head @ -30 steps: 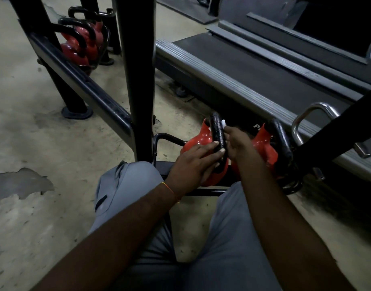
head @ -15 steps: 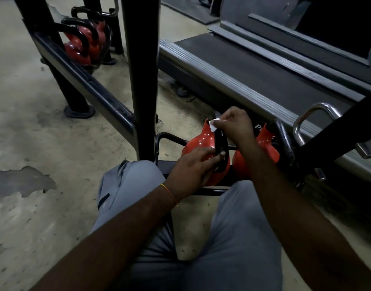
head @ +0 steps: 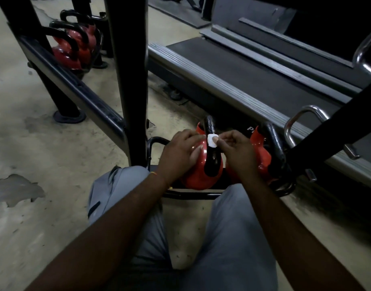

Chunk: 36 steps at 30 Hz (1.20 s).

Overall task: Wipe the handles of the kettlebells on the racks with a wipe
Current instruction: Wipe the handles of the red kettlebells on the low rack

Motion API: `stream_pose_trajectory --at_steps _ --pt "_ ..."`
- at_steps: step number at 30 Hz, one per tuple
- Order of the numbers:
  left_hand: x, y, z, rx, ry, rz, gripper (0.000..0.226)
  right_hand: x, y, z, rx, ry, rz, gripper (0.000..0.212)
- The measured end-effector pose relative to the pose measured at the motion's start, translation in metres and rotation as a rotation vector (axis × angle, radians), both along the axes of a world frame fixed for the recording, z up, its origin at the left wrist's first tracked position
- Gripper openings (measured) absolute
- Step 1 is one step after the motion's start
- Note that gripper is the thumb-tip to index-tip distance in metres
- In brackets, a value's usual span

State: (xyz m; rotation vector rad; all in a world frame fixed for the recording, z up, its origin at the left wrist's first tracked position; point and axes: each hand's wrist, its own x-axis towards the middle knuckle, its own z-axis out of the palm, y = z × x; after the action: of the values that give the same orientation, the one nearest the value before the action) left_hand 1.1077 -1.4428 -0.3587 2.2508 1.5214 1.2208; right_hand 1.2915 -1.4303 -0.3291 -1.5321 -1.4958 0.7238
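Observation:
Two red kettlebells with black handles sit low on a black rack (head: 193,194) in front of my knees. On the left kettlebell (head: 201,175) my left hand (head: 180,152) lies flat against the red body. Its black handle (head: 209,127) stands upright between my hands. My right hand (head: 237,152) pinches a small white wipe (head: 212,140) against the side of that handle. The right kettlebell (head: 262,152) stands just beyond my right hand, its handle (head: 273,143) untouched.
A thick black rack post (head: 132,80) rises just left of my hands, with a slanted rail (head: 75,91) running back to more red kettlebells (head: 75,49). A treadmill deck (head: 253,80) lies behind. A chrome handle (head: 302,118) and a dark bar (head: 337,127) crowd the right.
My right hand has slid the wipe down from the top of the handle to its middle. My left hand has shifted from the handle's base onto the red body.

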Motion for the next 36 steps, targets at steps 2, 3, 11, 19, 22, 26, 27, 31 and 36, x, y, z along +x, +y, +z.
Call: stream_pose_trajectory --at_steps 2,3,11,19,22,26,27,31,36 --pt "0.002 0.019 0.004 -0.096 -0.040 -0.019 0.032 -0.006 0.005 -0.002 -0.137 0.293 -0.034 0.015" --pt "0.003 0.029 0.007 -0.135 -0.071 -0.040 0.033 -0.010 0.010 -0.002 -0.220 0.450 -0.052 0.015" --pt "0.004 0.092 0.054 -0.298 -0.176 -0.145 0.030 -0.010 -0.001 -0.008 -0.524 0.644 -0.083 0.026" --pt "-0.003 0.135 0.064 -0.546 -0.026 -0.304 0.015 -0.026 0.008 0.011 0.081 -0.193 -0.096 0.022" --pt "-0.005 0.140 0.063 -0.591 -0.030 -0.331 0.011 -0.049 0.017 0.018 0.102 -0.775 -0.066 0.031" --pt "-0.006 0.141 0.062 -0.598 -0.028 -0.346 0.011 -0.056 0.010 0.021 0.129 -1.079 -0.028 0.033" --pt "-0.006 0.141 0.061 -0.601 -0.034 -0.351 0.010 -0.051 0.005 0.018 0.176 -1.044 -0.033 0.030" --pt "-0.006 0.142 0.059 -0.596 -0.053 -0.354 0.008 -0.022 -0.018 0.000 0.335 -0.756 -0.093 0.024" --pt "-0.006 0.142 0.060 -0.588 -0.034 -0.355 0.013 -0.018 -0.008 0.001 0.180 -0.167 -0.068 0.016"
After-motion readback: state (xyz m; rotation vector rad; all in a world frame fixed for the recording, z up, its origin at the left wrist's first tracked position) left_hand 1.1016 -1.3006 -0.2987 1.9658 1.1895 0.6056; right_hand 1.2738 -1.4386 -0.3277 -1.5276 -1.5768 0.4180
